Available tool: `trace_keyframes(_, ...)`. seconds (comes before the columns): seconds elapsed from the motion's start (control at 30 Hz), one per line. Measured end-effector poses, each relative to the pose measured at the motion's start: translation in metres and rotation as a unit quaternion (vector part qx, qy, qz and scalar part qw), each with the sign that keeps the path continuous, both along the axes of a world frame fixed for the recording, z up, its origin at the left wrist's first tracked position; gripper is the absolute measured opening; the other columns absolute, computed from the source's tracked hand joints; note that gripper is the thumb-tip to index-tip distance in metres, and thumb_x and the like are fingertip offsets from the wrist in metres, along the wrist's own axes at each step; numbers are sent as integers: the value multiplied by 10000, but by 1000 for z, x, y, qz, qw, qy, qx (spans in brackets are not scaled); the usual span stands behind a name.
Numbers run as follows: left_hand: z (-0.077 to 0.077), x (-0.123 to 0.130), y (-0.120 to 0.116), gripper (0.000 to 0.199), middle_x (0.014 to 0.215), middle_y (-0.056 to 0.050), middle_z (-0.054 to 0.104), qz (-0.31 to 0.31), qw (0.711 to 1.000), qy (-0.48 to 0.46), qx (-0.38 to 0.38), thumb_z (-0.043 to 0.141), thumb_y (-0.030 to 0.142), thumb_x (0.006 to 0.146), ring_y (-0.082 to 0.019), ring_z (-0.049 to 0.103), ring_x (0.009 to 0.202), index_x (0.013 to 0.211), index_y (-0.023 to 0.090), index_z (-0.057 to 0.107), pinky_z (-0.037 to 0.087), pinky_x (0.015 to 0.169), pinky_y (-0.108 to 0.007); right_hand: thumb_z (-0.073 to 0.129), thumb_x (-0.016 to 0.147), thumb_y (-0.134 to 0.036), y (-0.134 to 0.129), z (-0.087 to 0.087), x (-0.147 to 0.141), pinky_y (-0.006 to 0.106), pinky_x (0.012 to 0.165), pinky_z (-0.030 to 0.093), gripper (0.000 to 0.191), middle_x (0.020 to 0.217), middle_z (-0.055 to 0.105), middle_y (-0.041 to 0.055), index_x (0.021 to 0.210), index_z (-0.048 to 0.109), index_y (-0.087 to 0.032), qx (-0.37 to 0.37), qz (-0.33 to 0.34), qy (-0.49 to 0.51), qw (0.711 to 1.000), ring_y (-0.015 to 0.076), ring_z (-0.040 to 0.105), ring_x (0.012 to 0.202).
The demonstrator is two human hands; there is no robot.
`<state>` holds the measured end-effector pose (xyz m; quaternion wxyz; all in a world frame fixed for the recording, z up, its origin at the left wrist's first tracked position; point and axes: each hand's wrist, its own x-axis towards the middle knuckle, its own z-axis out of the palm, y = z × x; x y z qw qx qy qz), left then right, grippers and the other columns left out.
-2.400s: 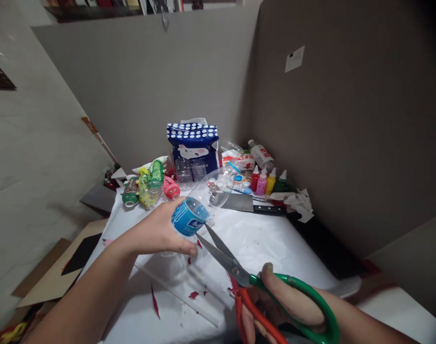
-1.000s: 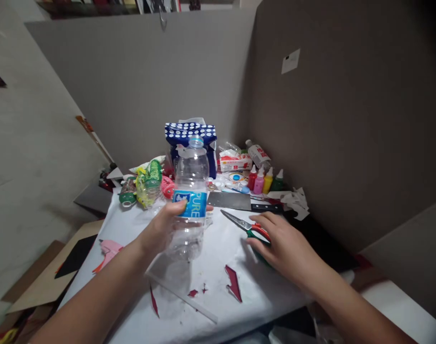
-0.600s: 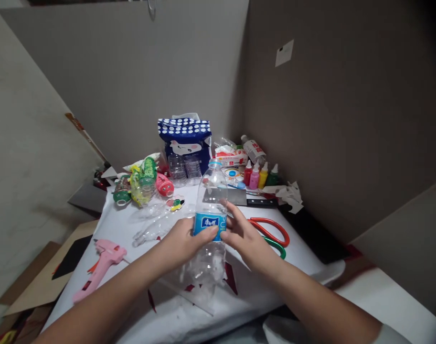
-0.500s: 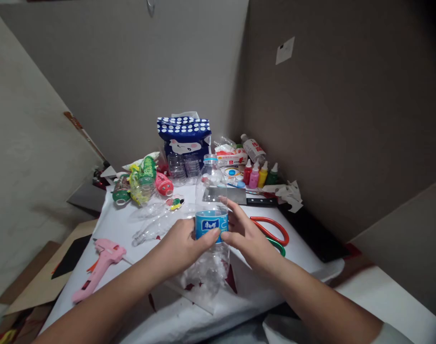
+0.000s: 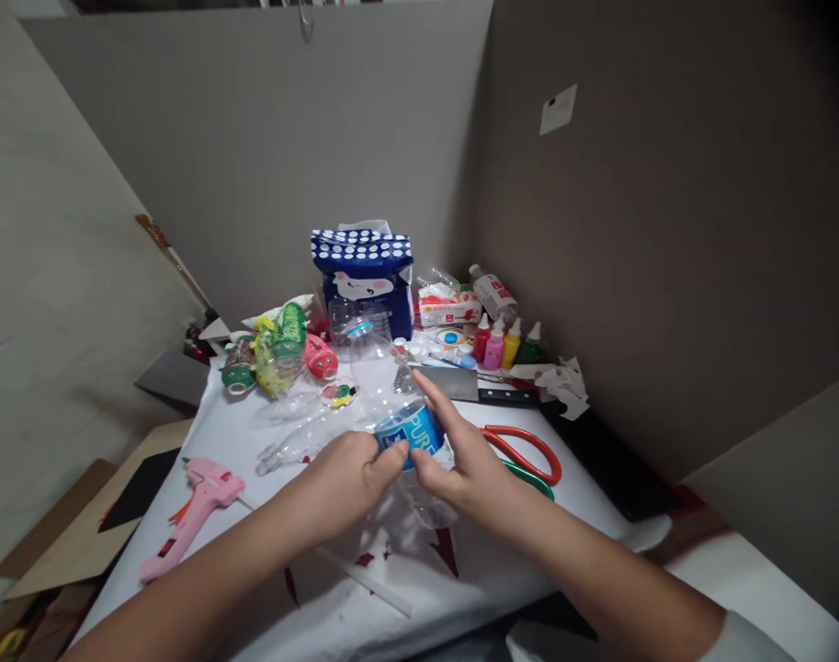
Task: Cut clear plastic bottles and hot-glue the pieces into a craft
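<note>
A clear plastic bottle [image 5: 384, 391] with a blue label [image 5: 419, 429] is held over the table, its neck tilted away and to the left. My left hand [image 5: 354, 473] grips it at the label's left side, thumb on the front. On the right side my right hand [image 5: 460, 450] holds it too, thumb at the label and index finger stretched along the bottle. No cap shows on the neck. Just beyond lies a cleaver [image 5: 453, 384] with a black handle. Scissors with red and green handles [image 5: 529, 450] are partly hidden by my right hand.
A pink glue gun [image 5: 202, 506] lies at the left. Paint bottles [image 5: 502, 345] stand at the back right near a crumpled tissue [image 5: 563, 386]. A blue bag [image 5: 364, 276] stands at the back. Decorated bottles [image 5: 281, 345] and a clear bottle [image 5: 301, 441] lie on the left.
The bottle has gone from upright to tilted, its neck swinging away and to the left and its base toward the right. Both hands still hold it. The view has shifted slightly.
</note>
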<state>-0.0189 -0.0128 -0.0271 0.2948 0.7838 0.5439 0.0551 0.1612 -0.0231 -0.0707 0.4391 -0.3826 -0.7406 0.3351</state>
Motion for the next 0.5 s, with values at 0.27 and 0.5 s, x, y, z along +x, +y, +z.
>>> trace_keyframes(0.27,-11,-2,11,361,442,10,447,4,997,-68,-26,315,332,818,-160,427,467,544,198,508,283,527,-287,554,843,-226,4,-10,-3,476,1124,332,796,1497,401,148,1548,185,-216,22,-17,-51,998,294,376,1390)
trace_keyframes(0.5,-13,2,17,336,432,22,440,42,995,-86,-34,394,390,755,-144,422,435,584,173,585,266,472,-260,525,849,-177,6,-19,0,436,1000,455,769,1405,487,116,1529,180,-271,-78,-3,67,995,251,571,1159)
